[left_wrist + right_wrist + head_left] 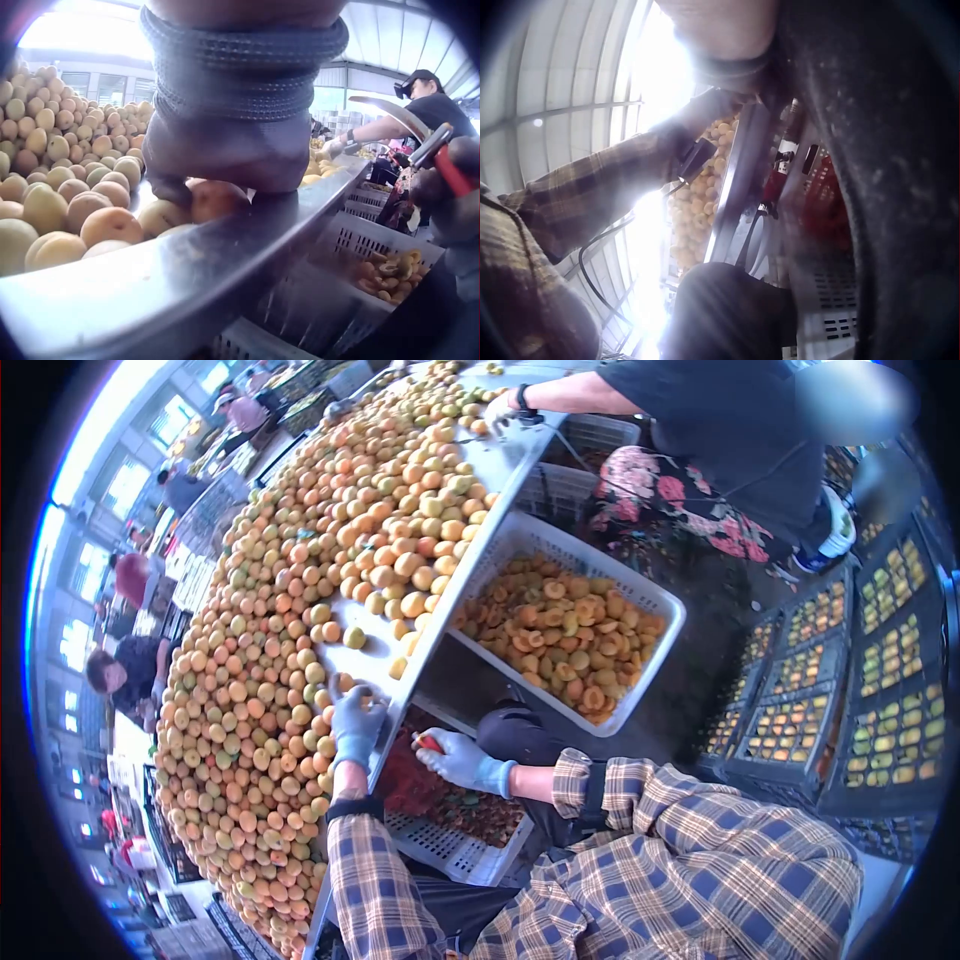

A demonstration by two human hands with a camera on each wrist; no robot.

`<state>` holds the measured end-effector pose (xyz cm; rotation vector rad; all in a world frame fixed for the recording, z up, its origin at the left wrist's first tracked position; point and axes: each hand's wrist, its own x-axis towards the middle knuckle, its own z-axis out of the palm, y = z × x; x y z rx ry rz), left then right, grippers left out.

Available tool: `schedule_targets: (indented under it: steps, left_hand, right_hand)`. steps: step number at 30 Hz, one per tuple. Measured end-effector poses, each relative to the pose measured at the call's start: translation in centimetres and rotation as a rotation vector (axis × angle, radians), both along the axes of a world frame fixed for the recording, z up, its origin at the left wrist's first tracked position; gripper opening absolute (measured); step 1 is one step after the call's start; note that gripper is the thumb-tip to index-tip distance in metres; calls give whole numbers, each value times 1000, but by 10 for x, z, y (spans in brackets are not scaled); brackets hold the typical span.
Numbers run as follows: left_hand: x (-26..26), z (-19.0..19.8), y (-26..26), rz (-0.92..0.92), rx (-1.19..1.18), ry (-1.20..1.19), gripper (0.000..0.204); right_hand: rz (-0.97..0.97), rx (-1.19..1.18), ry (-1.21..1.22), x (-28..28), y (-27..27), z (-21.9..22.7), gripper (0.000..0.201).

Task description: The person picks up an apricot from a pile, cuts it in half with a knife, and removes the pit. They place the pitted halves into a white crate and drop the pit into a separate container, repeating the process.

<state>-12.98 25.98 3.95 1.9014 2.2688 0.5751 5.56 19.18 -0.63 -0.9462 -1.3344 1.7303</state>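
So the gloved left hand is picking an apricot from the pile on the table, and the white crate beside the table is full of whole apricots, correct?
Not quite. The head view shows the white crate holds halved apricots, not whole ones. The left hand does grip an apricot at the pile's edge on the table.

Apricots heaped on table, crate beside it

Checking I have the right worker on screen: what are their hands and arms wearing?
Both the left hand and right hand wear pale blue-grey knit gloves with ribbed cuffs. The sleeves are plaid flannel in yellow, blue and brown. A black strap circles the left wrist.
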Motion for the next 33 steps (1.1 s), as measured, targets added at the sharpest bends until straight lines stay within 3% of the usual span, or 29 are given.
schedule_targets:
  steps: [1,2,4,5,6,7,8,9,10,11,13,14,15,16,18,19,21,27,30,33]
  left_hand:
    - [-18,-18,0,-95,177,-6,17]
    - [-24,-16,-4,-96,210,-171,17]
    - [-53,-25,-16,-182,425,10,19]
    - [-46,-27,-37,-26,399,-583,23]
    - [-11,7,-64,144,348,-1173,28]
    - [2,27,-84,200,216,-1754,36]
    - [26,30,-101,281,303,-2020,39]
    - [48,33,-132,231,316,-1459,39]
    - [45,20,-153,207,166,-2196,38]
    - [61,9,-173,184,247,-2017,39]
    - [94,17,-201,202,200,-2375,44]
    - [88,-14,-214,237,262,-2448,43]
    - [99,-16,-224,287,279,-2655,41]
    - [99,-37,-234,226,256,-2844,40]
    - [103,-58,-251,164,195,-2911,42]
    - [108,-61,-257,331,256,-2838,47]
    - [107,-69,-267,299,327,-2796,47]
    - [126,-46,-277,292,515,-2539,38]
    - [126,-65,-271,241,584,-2434,38]
    - [123,-38,-275,167,588,-2289,44]
  right_hand:
    - [26,75,-64,12,-1,14,26]
    - [7,74,-70,22,-2,23,26]
    - [27,259,-161,37,-5,46,29]
    - [118,154,-135,50,-7,63,26]
    - [119,156,-138,58,-9,62,26]
    - [195,111,-50,63,-12,59,25]
    - [298,66,44,65,-18,56,24]
    - [303,38,7,71,-27,56,22]
    - [325,-42,147,72,-34,43,22]
    - [382,-101,240,75,-38,36,21]
    - [450,-261,37,84,-49,62,34]
    - [470,-197,-19,74,-61,47,40]
    - [508,-178,-6,79,-68,52,36]
    - [540,-145,-3,78,-75,47,34]
    - [582,63,-125,77,-87,40,33]
    - [600,62,-134,76,-94,41,33]
    - [595,239,-274,68,-110,40,30]
    - [557,431,-459,69,-132,48,26]
    - [515,493,-509,67,-132,45,27]
    - [513,547,-499,70,-134,34,30]
